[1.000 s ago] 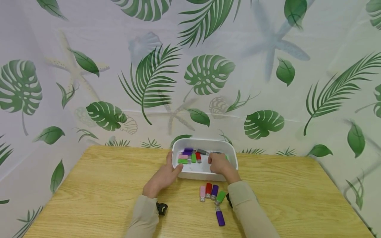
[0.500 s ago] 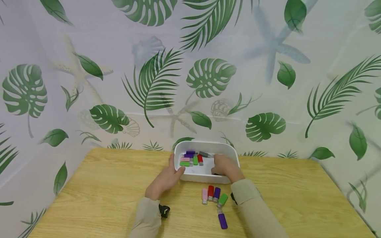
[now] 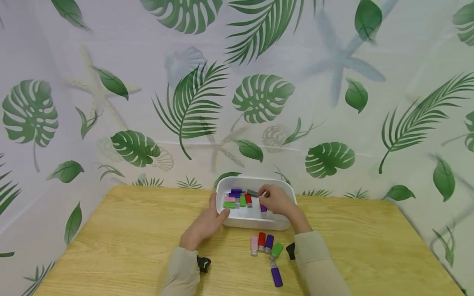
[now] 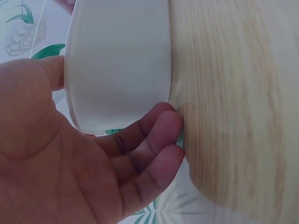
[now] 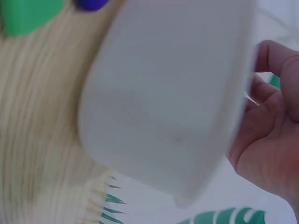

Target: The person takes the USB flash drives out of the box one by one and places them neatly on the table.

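A white plastic box [image 3: 255, 223] stands at the back of the table. Inside it lie several USB sticks, among them a pink one [image 3: 229, 200], a red one [image 3: 248, 200] and a grey one [image 3: 252, 193]. My left hand [image 3: 205, 225] grips the box's left end, its thumb at the front rim; in the left wrist view its fingers [image 4: 159, 163] bend round the end wall. Over the box's right part, my right hand [image 3: 277, 200] pinches a purple USB stick [image 3: 263, 207] near the box floor. The right wrist view hides that stick behind the box wall.
On the table [image 3: 148, 246] before the box lie more USB sticks: a pink one [image 3: 254, 246], a red one [image 3: 261, 241], two purple ones and a green one [image 3: 276, 250]. A leaf-patterned cloth [image 3: 259, 135] hangs right behind the box.
My right hand has moved up and left from the box's front right part, and the purple USB stick now shows below its fingers. The left hand stays on the box.
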Action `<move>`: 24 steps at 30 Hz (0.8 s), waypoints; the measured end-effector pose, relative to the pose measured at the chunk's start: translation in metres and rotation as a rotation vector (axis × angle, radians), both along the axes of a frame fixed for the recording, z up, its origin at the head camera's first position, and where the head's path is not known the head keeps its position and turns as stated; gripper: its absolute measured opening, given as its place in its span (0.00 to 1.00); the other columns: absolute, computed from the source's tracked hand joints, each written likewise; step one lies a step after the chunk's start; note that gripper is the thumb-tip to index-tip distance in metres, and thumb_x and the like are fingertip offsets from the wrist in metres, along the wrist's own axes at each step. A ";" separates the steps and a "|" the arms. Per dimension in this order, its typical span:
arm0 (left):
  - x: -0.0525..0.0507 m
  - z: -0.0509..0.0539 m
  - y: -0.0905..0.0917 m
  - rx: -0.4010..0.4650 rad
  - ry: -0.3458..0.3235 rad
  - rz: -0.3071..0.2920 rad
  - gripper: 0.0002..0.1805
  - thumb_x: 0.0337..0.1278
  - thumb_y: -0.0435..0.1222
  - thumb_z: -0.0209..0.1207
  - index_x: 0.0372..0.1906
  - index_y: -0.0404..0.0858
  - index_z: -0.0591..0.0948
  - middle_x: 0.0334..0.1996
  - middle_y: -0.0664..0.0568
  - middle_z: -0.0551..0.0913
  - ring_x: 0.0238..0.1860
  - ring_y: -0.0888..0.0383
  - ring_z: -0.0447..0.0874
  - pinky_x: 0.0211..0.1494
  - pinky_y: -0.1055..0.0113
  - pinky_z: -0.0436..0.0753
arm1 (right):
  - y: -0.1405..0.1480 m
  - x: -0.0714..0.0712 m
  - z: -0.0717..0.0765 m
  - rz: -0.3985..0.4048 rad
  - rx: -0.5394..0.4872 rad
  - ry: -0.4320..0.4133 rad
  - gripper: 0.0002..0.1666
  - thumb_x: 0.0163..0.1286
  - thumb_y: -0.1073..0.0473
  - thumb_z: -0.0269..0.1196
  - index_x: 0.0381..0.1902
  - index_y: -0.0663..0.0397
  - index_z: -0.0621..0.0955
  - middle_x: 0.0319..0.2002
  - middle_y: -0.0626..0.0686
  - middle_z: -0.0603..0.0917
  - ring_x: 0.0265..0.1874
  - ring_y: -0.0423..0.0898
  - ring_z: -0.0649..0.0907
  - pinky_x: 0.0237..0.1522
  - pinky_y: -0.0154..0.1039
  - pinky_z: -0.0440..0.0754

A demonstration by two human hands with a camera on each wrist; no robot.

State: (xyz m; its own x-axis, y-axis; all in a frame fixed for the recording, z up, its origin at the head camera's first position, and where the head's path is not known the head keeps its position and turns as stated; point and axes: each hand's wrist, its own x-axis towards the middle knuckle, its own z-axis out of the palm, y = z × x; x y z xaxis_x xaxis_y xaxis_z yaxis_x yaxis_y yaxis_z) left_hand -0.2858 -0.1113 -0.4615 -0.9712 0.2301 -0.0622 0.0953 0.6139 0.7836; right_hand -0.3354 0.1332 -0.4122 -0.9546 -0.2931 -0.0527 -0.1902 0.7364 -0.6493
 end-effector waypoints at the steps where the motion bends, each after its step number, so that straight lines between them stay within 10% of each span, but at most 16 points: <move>1: 0.000 -0.001 0.000 -0.001 0.004 -0.002 0.45 0.75 0.53 0.45 0.79 0.34 0.36 0.65 0.25 0.69 0.50 0.44 0.81 0.59 0.46 0.76 | 0.003 0.004 0.002 -0.006 -0.038 0.023 0.14 0.67 0.65 0.56 0.48 0.63 0.80 0.32 0.54 0.81 0.21 0.44 0.75 0.22 0.36 0.75; 13: 0.003 0.003 0.001 -0.013 0.001 0.014 0.44 0.76 0.51 0.44 0.79 0.36 0.35 0.65 0.25 0.69 0.56 0.40 0.80 0.62 0.43 0.74 | 0.031 0.054 0.017 -0.198 -0.516 0.060 0.17 0.73 0.67 0.47 0.58 0.69 0.69 0.35 0.57 0.71 0.23 0.47 0.82 0.23 0.39 0.83; 24: 0.003 0.001 0.000 -0.029 0.007 -0.006 0.43 0.77 0.50 0.44 0.79 0.35 0.35 0.65 0.24 0.69 0.51 0.42 0.81 0.58 0.44 0.76 | 0.028 0.054 0.006 -0.299 -0.440 0.106 0.18 0.67 0.69 0.53 0.55 0.63 0.75 0.40 0.59 0.74 0.23 0.45 0.76 0.24 0.34 0.75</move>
